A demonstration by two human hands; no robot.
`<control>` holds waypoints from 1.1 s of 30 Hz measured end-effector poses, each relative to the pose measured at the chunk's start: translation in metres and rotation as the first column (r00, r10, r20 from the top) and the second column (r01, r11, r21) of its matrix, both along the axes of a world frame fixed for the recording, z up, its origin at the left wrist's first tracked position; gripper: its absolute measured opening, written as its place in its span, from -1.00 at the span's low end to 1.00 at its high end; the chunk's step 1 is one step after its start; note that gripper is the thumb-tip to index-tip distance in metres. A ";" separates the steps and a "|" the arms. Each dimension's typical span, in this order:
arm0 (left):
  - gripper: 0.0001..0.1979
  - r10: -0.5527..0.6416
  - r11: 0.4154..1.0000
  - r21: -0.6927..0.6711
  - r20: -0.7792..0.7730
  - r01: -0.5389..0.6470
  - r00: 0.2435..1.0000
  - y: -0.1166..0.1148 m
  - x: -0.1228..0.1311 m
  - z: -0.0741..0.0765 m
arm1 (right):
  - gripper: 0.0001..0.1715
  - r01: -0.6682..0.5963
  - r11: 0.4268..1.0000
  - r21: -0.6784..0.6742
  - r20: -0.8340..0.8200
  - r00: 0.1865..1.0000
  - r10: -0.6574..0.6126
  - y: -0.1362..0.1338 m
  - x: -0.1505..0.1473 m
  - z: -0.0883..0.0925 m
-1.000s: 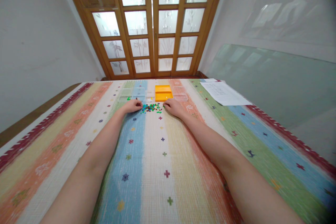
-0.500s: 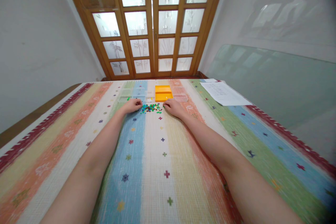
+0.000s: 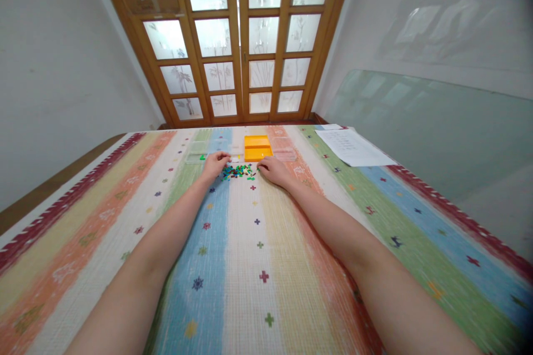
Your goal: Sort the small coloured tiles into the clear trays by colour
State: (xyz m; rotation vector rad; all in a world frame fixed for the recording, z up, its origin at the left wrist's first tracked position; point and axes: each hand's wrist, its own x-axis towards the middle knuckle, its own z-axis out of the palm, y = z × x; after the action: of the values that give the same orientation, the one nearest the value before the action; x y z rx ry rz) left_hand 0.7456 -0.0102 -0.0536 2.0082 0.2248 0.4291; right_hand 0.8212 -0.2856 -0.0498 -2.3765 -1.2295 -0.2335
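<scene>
A pile of small beads or bricks (image 3: 239, 172), mostly green, blue and brown, lies loose on the striped cloth between my hands. My left hand (image 3: 216, 163) is at the pile's far left, by the near edge of a clear compartment tray (image 3: 195, 151). Its fingers are drawn together, and whatever they hold is too small to make out. My right hand (image 3: 272, 169) rests on the cloth at the pile's right edge, with curled fingertips close to the pieces; their grip is hidden. Just beyond it stands an orange-yellow two-part tray (image 3: 258, 141) with a small pale piece inside.
Green pieces (image 3: 202, 157) sit in the left clear tray. Another clear tray (image 3: 285, 150) is right of the orange-yellow one. A printed paper sheet (image 3: 353, 147) lies at the table's far right. Wooden glass-paned doors (image 3: 245, 39) stand behind the table.
My left hand has risen from the pile's left side and moved away from me, slightly right, toward the trays. The right hand stays in nearly the same place. The view has shifted slightly.
</scene>
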 end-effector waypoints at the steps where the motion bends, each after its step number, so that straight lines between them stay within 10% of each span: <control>1: -0.57 0.001 0.999 -0.048 -0.003 -0.001 1.000 -0.002 0.000 0.001 | -0.69 -0.004 1.000 0.000 0.000 1.000 0.004 0.000 0.000 0.000; 11: -0.40 -0.078 0.990 -0.121 -0.060 0.071 0.995 -0.003 -0.002 0.004 | -0.69 0.002 1.000 0.006 -0.013 1.000 -0.002 0.000 -0.002 0.002; 18: -0.64 -0.040 0.988 0.149 -0.040 0.046 0.998 0.024 -0.007 0.008 | -0.70 -0.010 1.000 0.007 -0.033 0.999 0.011 -0.002 -0.002 0.003; 23: -0.75 -0.127 0.885 0.440 -0.087 0.153 0.988 0.044 -0.014 0.008 | -0.69 -0.020 0.999 0.025 -0.032 0.999 0.021 -0.002 -0.002 0.002; 33: -0.82 -0.256 0.773 0.552 -0.181 0.313 0.950 0.046 -0.018 0.006 | -0.69 -0.017 0.999 0.028 -0.037 0.999 0.018 -0.002 -0.002 0.001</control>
State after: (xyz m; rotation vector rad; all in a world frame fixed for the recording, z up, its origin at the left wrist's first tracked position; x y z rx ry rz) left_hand 0.7272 0.0354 -0.0471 2.6154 -0.1847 0.2138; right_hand 0.8195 -0.2875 -0.0486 -2.3350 -1.2215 -0.1984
